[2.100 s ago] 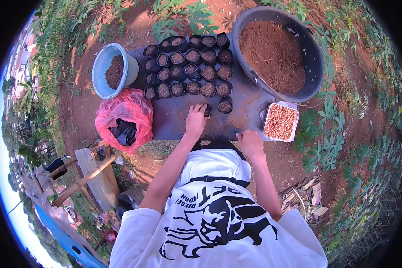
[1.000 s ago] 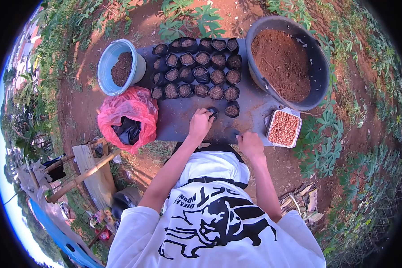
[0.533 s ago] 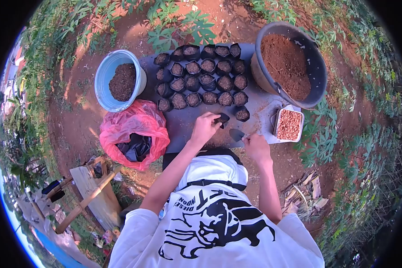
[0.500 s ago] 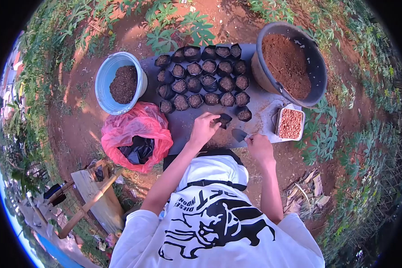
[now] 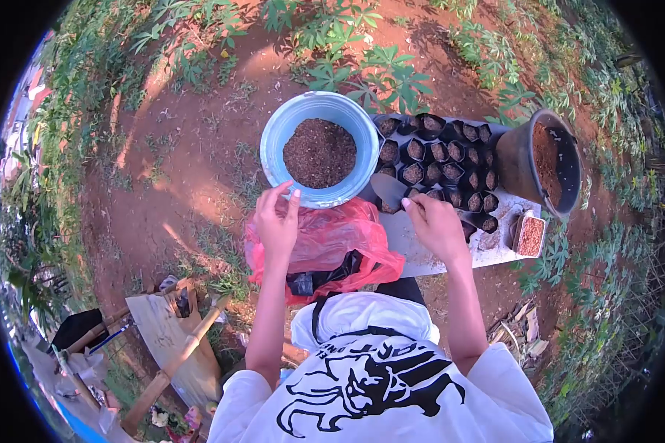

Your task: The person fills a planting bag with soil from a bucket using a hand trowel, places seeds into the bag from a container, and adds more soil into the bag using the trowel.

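Observation:
My right hand (image 5: 437, 225) grips a small hand trowel (image 5: 389, 189), its dark blade pointing left toward the blue bucket. That light-blue bucket (image 5: 267, 140) holds dark, crumbly soil (image 5: 319, 153). My left hand (image 5: 275, 225) is at the bucket's near rim, holding nothing, with thumb and fingers apart; whether the fingertips press on the rim is hard to tell. Below the bucket lies a pink plastic bag (image 5: 373, 247) with black plastic (image 5: 325, 277) inside. Rows of black seedling bags (image 5: 437, 152) filled with soil stand beyond the trowel, a few partly hidden by my right hand.
A large dark bucket (image 5: 516, 159) of reddish-brown soil stands at the table's right end. Close by is a square tub (image 5: 530, 236) of small tan-red pellets or seeds. Soil is scattered on the grey table (image 5: 414, 255). Wooden boards and a pole (image 5: 174, 362) lie lower left.
My view has swung left. My left hand has let go of a small black seedling bag and moved to the blue bucket's rim. My right hand has carried the trowel left toward the bucket.

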The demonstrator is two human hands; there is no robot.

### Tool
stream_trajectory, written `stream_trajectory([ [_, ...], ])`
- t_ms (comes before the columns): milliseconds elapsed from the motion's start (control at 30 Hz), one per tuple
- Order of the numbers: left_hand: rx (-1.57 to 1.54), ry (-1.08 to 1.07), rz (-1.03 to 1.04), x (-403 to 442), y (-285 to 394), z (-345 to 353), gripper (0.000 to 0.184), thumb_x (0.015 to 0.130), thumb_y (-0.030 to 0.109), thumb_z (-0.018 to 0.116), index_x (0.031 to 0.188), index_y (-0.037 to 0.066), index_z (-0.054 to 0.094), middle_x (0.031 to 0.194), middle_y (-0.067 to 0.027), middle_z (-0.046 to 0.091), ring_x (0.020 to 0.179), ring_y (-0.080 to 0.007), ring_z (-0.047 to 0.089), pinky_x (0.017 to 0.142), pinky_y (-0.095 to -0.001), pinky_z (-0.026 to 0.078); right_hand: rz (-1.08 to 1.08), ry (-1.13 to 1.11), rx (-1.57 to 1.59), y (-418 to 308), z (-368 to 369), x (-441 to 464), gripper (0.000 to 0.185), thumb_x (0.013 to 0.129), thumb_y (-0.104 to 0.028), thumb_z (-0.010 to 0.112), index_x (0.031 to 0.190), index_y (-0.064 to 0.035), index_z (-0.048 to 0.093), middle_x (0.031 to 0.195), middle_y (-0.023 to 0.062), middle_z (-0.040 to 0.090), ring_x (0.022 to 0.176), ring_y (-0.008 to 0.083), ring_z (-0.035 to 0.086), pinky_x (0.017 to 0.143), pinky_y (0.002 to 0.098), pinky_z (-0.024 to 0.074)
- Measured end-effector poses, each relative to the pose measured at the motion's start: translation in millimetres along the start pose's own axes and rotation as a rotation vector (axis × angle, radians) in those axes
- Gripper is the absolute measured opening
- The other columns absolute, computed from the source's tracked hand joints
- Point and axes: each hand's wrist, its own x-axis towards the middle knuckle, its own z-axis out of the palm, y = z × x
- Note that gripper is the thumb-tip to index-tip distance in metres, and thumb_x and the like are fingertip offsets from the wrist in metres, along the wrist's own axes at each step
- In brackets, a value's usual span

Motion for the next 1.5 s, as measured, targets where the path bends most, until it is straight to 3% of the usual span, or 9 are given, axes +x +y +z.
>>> stream_trajectory([
  [33,0.106,0.088,0.124,13,-20,1,0.038,0.093,0.021,0.076,0.126,0.005,0.069,0.121,-0.016,0.065,0.104,-0.0269,0.066,0.092,-0.0399,0.053,-0.056,0.011,0.006,-17,15,17,0.033,0.101,-0.032,0.057,0.101,-0.0023,0.072,0.089,0.0214,0.073,0.089,0.0422,0.07,0.08,0.0517,0.0537],
  [133,0.034,0.106,-0.003,51,-54,15,0.059,0.092,0.02,0.074,0.146,0.01,0.052,0.142,-0.0199,0.05,0.127,-0.0358,0.054,0.107,-0.047,0.044,-0.187,0.041,-0.165,-44,66,81,0.03,0.101,-0.029,0.057,0.1,-0.0013,0.068,0.099,0.0215,0.072,0.094,0.0427,0.069,0.083,0.0541,0.0554],
  [233,-0.051,0.099,0.008,80,-65,39,0.07,0.093,0.006,0.065,0.157,0.012,0.035,0.145,-0.0222,0.047,0.129,-0.0402,0.054,0.108,-0.0494,0.044,-0.225,0.144,-0.319,-51,114,144,0.025,0.098,-0.029,0.063,0.107,-0.0068,0.067,0.095,0.0173,0.071,0.088,0.04,0.071,0.079,0.0527,0.0569],
  [333,-0.096,0.088,-0.01,85,-64,54,0.075,0.09,-0.006,0.055,0.159,0.012,0.031,0.145,-0.0243,0.047,0.133,-0.0438,0.05,0.109,-0.0507,0.043,-0.256,0.176,-0.34,-56,141,186,0.025,0.096,-0.03,0.066,0.109,-0.0082,0.066,0.092,0.0156,0.069,0.088,0.0388,0.071,0.078,0.052,0.0575],
  [367,-0.117,0.118,-0.006,84,-63,56,0.078,0.086,-0.014,0.049,0.158,0.012,0.033,0.144,-0.0247,0.048,0.132,-0.0452,0.051,0.109,-0.0502,0.044,-0.283,0.169,-0.313,-57,147,194,0.024,0.094,-0.029,0.067,0.106,-0.0084,0.068,0.093,0.0155,0.07,0.088,0.0383,0.071,0.077,0.0517,0.0578],
  [633,-0.157,0.103,-0.055,86,-63,55,0.077,0.087,-0.014,0.049,0.158,0.012,0.034,0.147,-0.0243,0.049,0.135,-0.0444,0.049,0.11,-0.0506,0.042,-0.359,0.043,-0.286,-59,180,171,0.021,0.091,-0.028,0.07,0.097,-0.0084,0.076,0.094,0.0166,0.073,0.088,0.0348,0.073,0.078,0.0475,0.0603],
  [767,-0.119,0.148,-0.029,86,-62,58,0.077,0.085,-0.014,0.049,0.157,0.011,0.036,0.137,-0.0251,0.053,0.128,-0.0454,0.054,0.105,-0.0513,0.046,-0.263,-0.112,-0.246,-47,182,157,0.024,0.091,-0.03,0.069,0.095,-0.0086,0.079,0.095,0.0202,0.075,0.094,0.0371,0.073,0.085,0.0483,0.059],
  [1067,-0.131,0.115,-0.082,84,-58,55,0.072,0.089,-0.009,0.05,0.157,0.012,0.037,0.146,-0.0245,0.051,0.134,-0.0451,0.051,0.11,-0.0511,0.042,-0.07,-0.338,-0.141,-57,164,157,0.036,0.097,-0.036,0.059,0.101,-0.0067,0.079,0.1,0.0264,0.073,0.102,0.0423,0.07,0.097,0.0501,0.0535],
  [1500,-0.062,0.141,0.005,86,-60,57,0.072,0.089,-0.009,0.05,0.157,0.012,0.036,0.139,-0.0253,0.055,0.127,-0.0455,0.055,0.103,-0.052,0.046,-0.085,-0.103,0.101,-41,175,165,0.041,0.099,-0.036,0.054,0.105,-0.0026,0.077,0.098,0.0275,0.072,0.1,0.0454,0.069,0.096,0.0515,0.0522],
])
